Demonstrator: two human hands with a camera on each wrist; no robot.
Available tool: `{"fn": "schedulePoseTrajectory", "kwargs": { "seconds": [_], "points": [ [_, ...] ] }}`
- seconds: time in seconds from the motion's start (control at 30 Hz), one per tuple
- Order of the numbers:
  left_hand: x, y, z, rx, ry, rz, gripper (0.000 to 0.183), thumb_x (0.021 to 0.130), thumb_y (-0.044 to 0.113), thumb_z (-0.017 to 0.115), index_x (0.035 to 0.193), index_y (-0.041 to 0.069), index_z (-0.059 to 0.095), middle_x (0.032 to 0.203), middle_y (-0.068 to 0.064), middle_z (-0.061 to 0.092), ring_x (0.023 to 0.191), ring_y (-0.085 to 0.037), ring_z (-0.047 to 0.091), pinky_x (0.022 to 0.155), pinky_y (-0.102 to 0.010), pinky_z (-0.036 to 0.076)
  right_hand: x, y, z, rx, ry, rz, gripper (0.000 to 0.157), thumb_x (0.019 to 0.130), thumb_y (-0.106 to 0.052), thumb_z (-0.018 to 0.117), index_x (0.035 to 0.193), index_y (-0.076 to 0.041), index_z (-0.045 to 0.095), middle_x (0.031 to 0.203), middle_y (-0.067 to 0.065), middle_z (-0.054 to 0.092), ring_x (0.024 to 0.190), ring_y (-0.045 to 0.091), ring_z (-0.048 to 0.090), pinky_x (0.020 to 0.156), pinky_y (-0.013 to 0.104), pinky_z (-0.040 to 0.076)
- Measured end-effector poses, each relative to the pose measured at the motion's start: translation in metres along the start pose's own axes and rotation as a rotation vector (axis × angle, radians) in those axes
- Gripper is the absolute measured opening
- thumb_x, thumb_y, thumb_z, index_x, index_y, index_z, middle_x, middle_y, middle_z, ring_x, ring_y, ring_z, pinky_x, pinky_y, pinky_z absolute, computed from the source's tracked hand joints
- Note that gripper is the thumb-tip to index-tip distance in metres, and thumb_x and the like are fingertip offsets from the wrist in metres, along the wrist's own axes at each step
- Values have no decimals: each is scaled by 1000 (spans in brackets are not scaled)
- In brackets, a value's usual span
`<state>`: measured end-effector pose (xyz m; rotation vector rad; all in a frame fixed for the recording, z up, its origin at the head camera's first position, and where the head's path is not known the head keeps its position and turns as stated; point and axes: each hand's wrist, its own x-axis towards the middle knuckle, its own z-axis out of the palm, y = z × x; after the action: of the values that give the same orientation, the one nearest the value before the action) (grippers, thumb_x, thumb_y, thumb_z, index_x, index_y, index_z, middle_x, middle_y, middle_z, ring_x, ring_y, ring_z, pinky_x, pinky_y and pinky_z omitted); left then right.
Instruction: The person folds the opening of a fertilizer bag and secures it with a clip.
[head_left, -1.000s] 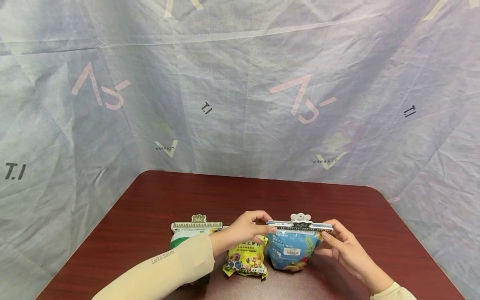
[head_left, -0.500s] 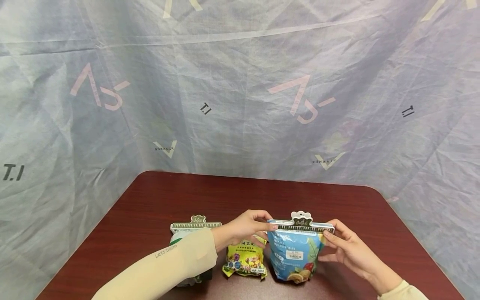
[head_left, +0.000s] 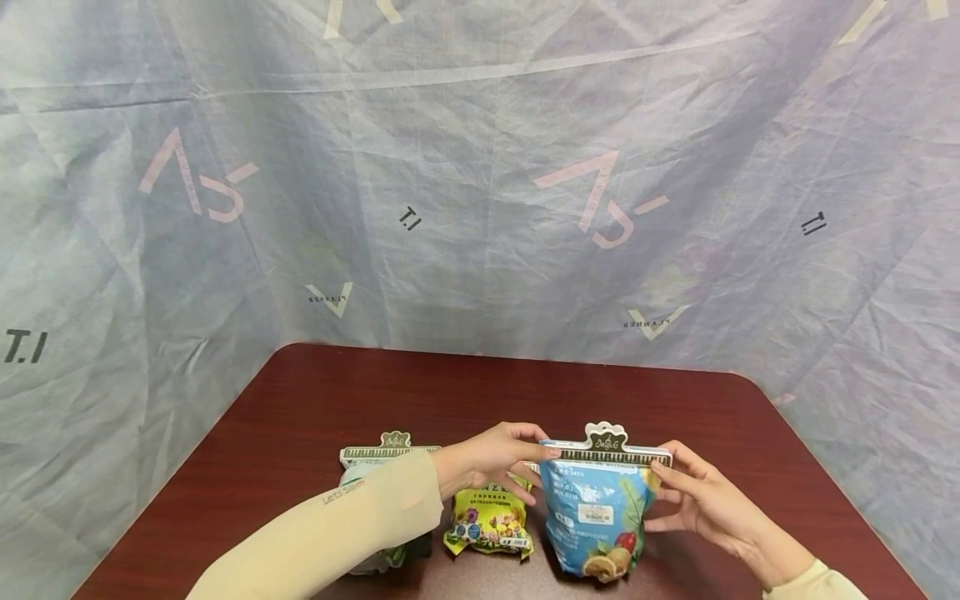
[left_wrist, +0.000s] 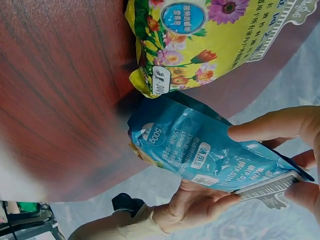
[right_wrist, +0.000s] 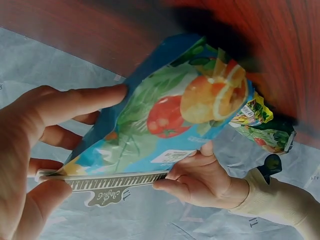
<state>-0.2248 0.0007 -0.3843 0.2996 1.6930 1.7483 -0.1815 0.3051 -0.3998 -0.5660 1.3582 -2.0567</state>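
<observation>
A blue printed bag (head_left: pixel 596 521), with pictured fruit and vegetables and a 500g mark, has its top edge closed by a long clip (head_left: pixel 611 455) with a keyboard pattern. My left hand (head_left: pixel 491 458) pinches the clip and bag top at the left end. At the other end my right hand (head_left: pixel 712 508) pinches the same edge between thumb and fingers. In the right wrist view the tomato picture (right_wrist: pixel 167 117) faces the camera. Beside the blue bag, a yellow flowered bag (head_left: pixel 489 521) sits on the table, its top partly behind my left hand.
A green-and-white bag with its own clip (head_left: pixel 390 450) stands on the left, largely covered by my left sleeve (head_left: pixel 337 525). The dark red table (head_left: pixel 480 392) ends at a grey printed cloth (head_left: pixel 465 167) hanging round its back and sides.
The blue bag's lower end has swung toward me, and its front shows more fully. Both hands keep their hold and have shifted slightly right. The yellow bag stays put.
</observation>
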Motion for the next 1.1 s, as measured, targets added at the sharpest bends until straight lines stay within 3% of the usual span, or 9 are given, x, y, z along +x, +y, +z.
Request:
{"fn": "schedulePoseTrajectory", "kwargs": {
  "seconds": [0.23,0.5,1.1],
  "points": [
    [4,0,1,-19,-12,-51,19,88,23,63,96,7,57,109,-16,54,83,-34,64,64,-48,52,-1,-2,-1,9,32,55,29,102,-11,24,110,-22,50,100,-2,56,101,23,59,82,63,39],
    [13,-3,2,-26,-1,-69,23,88,24,63,99,6,55,107,-17,55,81,-35,64,65,-48,52,-3,-3,-5,56,11,81,31,102,-12,22,111,-22,51,107,1,58,104,26,57,83,64,37],
    [31,-11,11,-58,27,-117,25,89,26,61,101,8,51,103,-20,56,84,-38,63,65,-50,51,-5,1,-21,42,172,206,21,102,-21,31,97,-26,51,105,-2,59,103,33,56,82,64,37]
  ]
}}
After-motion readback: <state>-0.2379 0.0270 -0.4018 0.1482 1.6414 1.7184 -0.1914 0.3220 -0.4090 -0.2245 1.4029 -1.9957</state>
